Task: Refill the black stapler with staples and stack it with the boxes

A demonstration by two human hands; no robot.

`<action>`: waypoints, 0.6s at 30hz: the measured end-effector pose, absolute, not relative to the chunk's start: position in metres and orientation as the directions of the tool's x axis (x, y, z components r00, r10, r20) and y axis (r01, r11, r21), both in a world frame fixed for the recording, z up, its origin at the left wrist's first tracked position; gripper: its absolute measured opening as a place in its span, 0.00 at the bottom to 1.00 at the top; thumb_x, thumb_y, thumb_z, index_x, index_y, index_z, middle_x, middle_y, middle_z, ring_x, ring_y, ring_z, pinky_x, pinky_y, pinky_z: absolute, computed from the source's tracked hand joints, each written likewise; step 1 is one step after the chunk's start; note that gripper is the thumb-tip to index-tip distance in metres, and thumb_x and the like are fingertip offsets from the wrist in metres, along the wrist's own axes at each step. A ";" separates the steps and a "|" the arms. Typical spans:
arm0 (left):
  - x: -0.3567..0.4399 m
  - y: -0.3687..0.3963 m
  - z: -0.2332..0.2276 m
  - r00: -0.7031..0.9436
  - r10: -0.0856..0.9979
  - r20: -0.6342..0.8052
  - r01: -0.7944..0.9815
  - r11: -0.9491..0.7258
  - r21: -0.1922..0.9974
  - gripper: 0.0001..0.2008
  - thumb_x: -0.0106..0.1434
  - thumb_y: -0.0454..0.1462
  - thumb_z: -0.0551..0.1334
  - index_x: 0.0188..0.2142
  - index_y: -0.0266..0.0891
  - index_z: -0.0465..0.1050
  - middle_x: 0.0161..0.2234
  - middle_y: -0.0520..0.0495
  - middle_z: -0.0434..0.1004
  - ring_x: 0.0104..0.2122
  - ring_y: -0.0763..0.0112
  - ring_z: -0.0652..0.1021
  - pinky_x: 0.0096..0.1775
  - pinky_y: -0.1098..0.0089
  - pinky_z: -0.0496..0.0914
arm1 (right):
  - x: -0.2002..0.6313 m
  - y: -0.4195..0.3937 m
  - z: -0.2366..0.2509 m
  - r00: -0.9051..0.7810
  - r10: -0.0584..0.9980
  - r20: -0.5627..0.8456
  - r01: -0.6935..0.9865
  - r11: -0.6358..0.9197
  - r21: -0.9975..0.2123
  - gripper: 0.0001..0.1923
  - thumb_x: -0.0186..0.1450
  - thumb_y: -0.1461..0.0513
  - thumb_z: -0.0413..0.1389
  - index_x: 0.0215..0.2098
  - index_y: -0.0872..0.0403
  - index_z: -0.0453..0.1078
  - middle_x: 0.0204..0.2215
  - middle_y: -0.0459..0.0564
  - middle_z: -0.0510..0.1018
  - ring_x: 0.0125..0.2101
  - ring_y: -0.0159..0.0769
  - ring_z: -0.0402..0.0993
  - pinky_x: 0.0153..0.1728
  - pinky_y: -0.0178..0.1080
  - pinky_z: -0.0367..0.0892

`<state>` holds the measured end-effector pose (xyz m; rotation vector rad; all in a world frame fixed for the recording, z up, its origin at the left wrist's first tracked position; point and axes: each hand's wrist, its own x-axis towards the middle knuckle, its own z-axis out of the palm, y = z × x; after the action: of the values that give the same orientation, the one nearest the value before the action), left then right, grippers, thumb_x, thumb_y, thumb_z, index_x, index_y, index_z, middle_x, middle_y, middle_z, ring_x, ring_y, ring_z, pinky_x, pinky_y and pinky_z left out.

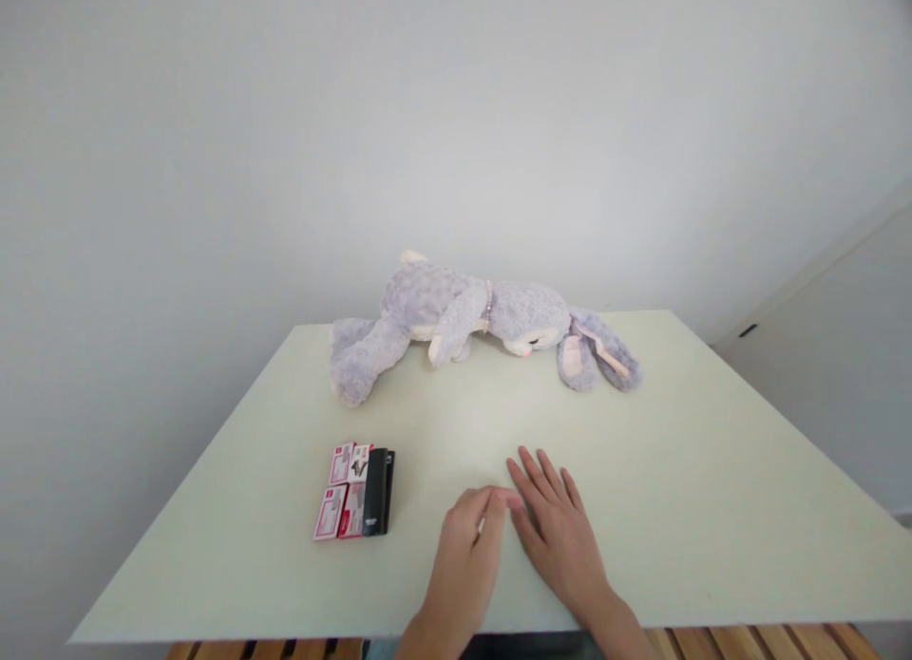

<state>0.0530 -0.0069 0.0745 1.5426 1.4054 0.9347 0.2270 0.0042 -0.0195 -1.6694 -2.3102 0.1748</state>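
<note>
My left hand [468,553] is closed, thumb and bent fingers pressed together, with the fingertips right beside the thumb of my right hand. Whatever it may hold is hidden. Flat on the table lies my right hand [560,541], palm down with its fingers spread and nothing in it. To the left of both hands is a black stapler [375,494]. Against the stapler's left side sit several small red-and-white boxes, including a front box [331,513] and one with a stapler picture [360,462].
A lilac plush rabbit [434,299] lies on its side along the back of the white table [676,508], its long ears to the right. Behind it rises a pale wall [456,119]. Wooden slats [769,641] show below the table's front edge.
</note>
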 end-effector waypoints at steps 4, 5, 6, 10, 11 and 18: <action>0.024 -0.007 0.009 0.068 0.965 0.254 0.743 -0.219 0.632 0.21 0.76 0.39 0.51 0.65 0.46 0.68 0.66 0.45 0.69 0.67 0.59 0.67 0.67 0.49 0.63 | 0.222 0.004 -0.012 -0.259 0.956 0.135 0.918 0.287 -0.275 0.31 0.76 0.55 0.44 0.76 0.40 0.46 0.75 0.43 0.48 0.75 0.47 0.41 0.70 0.62 0.50; 0.019 -0.008 -0.003 0.083 0.956 0.281 0.802 -0.231 0.551 0.23 0.75 0.38 0.52 0.68 0.45 0.64 0.69 0.44 0.65 0.70 0.58 0.64 0.68 0.47 0.61 | 0.220 0.004 -0.010 -0.251 0.959 0.133 0.920 0.279 -0.276 0.31 0.76 0.55 0.44 0.76 0.39 0.45 0.75 0.43 0.48 0.75 0.47 0.41 0.70 0.63 0.49; 0.016 -0.009 -0.013 0.101 0.950 0.296 0.844 -0.239 0.479 0.26 0.75 0.37 0.52 0.71 0.44 0.59 0.71 0.43 0.61 0.71 0.56 0.60 0.68 0.45 0.60 | 0.219 0.005 -0.009 -0.243 0.961 0.132 0.922 0.271 -0.277 0.31 0.76 0.56 0.44 0.76 0.39 0.44 0.75 0.43 0.48 0.75 0.47 0.41 0.70 0.63 0.49; 0.016 -0.013 -0.026 0.166 0.943 0.289 0.917 -0.256 0.305 0.32 0.75 0.37 0.53 0.75 0.43 0.47 0.74 0.42 0.51 0.73 0.55 0.54 0.69 0.45 0.58 | 0.215 0.005 -0.009 -0.217 0.966 0.142 0.924 0.251 -0.288 0.32 0.76 0.56 0.44 0.76 0.39 0.44 0.75 0.43 0.49 0.75 0.48 0.41 0.70 0.64 0.48; 0.017 -0.013 -0.026 0.168 0.943 0.286 0.925 -0.251 0.285 0.32 0.75 0.36 0.52 0.75 0.43 0.46 0.75 0.43 0.50 0.73 0.55 0.53 0.69 0.46 0.58 | 0.215 0.004 -0.010 -0.215 0.965 0.147 0.923 0.250 -0.293 0.32 0.76 0.56 0.44 0.76 0.38 0.45 0.75 0.43 0.49 0.75 0.48 0.41 0.70 0.64 0.48; 0.019 -0.014 -0.020 0.178 0.938 0.298 0.938 -0.254 0.238 0.32 0.75 0.37 0.52 0.75 0.43 0.44 0.75 0.43 0.48 0.74 0.55 0.52 0.69 0.47 0.59 | 0.204 0.012 -0.002 -0.120 0.980 0.160 0.877 0.180 -0.445 0.26 0.75 0.56 0.47 0.71 0.43 0.61 0.71 0.51 0.62 0.71 0.55 0.52 0.68 0.67 0.46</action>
<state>0.0189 -0.0135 -0.0205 2.4104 1.9188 0.6109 0.2041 0.0120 -0.0022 -1.7466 -2.0513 0.3373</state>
